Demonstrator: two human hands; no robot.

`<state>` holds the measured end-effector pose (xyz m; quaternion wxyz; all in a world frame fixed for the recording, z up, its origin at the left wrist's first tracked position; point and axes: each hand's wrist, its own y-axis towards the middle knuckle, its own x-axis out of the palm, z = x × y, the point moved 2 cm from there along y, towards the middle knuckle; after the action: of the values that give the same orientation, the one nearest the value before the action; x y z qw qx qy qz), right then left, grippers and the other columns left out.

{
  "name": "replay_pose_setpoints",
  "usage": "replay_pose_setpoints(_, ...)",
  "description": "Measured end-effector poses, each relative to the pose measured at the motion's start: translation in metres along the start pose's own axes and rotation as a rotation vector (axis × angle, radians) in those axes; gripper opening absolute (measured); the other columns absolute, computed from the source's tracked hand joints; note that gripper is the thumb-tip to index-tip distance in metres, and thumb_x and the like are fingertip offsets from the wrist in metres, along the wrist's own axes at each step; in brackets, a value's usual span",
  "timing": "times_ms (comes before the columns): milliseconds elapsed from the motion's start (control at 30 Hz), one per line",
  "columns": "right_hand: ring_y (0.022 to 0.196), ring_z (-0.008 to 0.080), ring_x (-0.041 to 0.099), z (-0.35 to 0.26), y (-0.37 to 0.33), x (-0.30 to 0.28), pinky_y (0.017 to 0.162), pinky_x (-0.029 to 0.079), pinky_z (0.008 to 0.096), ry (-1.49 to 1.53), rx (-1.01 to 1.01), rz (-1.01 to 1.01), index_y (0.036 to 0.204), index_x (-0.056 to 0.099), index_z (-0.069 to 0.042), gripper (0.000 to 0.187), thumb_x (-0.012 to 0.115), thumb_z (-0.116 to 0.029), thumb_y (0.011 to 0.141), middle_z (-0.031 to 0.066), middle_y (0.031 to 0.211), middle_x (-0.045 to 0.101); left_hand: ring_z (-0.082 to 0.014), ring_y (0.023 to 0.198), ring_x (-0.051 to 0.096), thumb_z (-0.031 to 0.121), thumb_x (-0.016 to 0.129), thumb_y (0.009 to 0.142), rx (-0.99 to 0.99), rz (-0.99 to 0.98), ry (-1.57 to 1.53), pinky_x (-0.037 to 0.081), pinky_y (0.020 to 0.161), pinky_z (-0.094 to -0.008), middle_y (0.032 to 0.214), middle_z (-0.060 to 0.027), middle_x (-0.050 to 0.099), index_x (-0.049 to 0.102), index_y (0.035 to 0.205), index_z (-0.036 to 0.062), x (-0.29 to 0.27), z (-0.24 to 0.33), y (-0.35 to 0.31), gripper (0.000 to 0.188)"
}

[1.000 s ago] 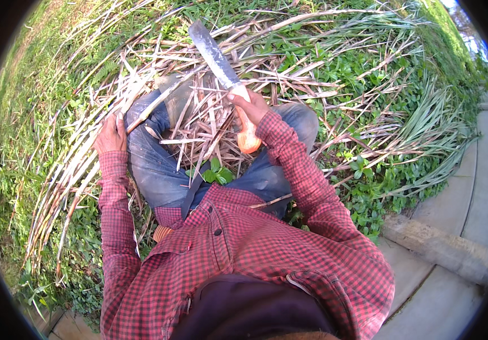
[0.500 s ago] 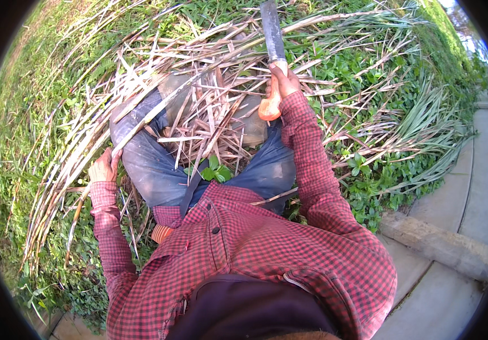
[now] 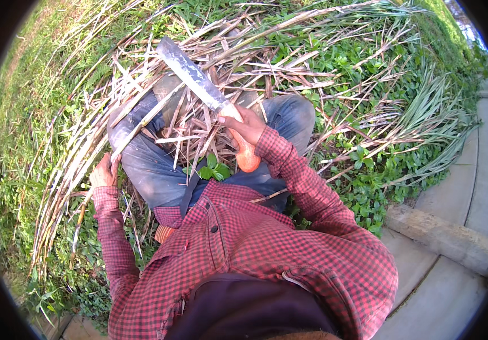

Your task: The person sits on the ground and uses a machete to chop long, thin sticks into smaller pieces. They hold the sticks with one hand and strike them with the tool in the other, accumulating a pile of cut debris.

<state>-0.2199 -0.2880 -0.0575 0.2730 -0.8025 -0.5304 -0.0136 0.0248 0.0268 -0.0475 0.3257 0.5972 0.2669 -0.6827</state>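
Observation:
My right hand [image 3: 245, 124] is closed round the orange-ended wooden handle of a machete [image 3: 196, 76]. Its broad, worn blade slants up to the left, above the dry pieces between my legs. Over on the left, beside my knee, my left hand [image 3: 105, 171] is closed on a long dry stalk [image 3: 159, 109]. That stalk runs up to the right across my bent leg. A heap of short cut stalk pieces [image 3: 198, 133] lies in my lap, between my blue-trousered legs.
Long dry stalks [image 3: 57, 198] sweep along the left side over low green plants. More stalks with green leafy ends [image 3: 425, 124] lie at the right. A concrete beam [image 3: 445, 239] rests on paving slabs [image 3: 419, 289] at the lower right.
My right hand has come down and left with the machete, and the blade now tilts left instead of pointing away. My right knee shows more. The left hand has barely moved.

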Motion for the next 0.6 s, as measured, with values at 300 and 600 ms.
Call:
replay_pose_setpoints(300,0.041,0.0134,0.049,-0.03,0.02,-0.065,0.038,0.043,0.0279,0.17,-0.213,0.457,0.095,0.048,-0.007,0.028,0.062,-0.027,0.081,0.0035,0.059,0.05,-0.0414,0.064,0.056,0.051,0.045,0.086,0.0,-0.107,-0.043,0.041,0.055,-0.0481,0.063,-0.0201,0.056,0.054,0.081,0.0076,-0.001,-0.005,0.005,0.044)
replay_pose_setpoints(600,0.058,0.0072,0.051,0.019,-0.002,0.014,0.052,0.044,0.0226,-0.196,-0.13,-0.068,0.113,0.049,-0.002,0.039,0.061,-0.024,0.083,-0.0003,0.071,0.052,-0.0418,0.063,0.054,0.051,0.046,0.086,-0.025,-0.15,-0.099,0.04,0.055,-0.0479,0.064,-0.0211,0.055,0.055,0.079,0.0058,-0.006,-0.003,0.004,0.046)
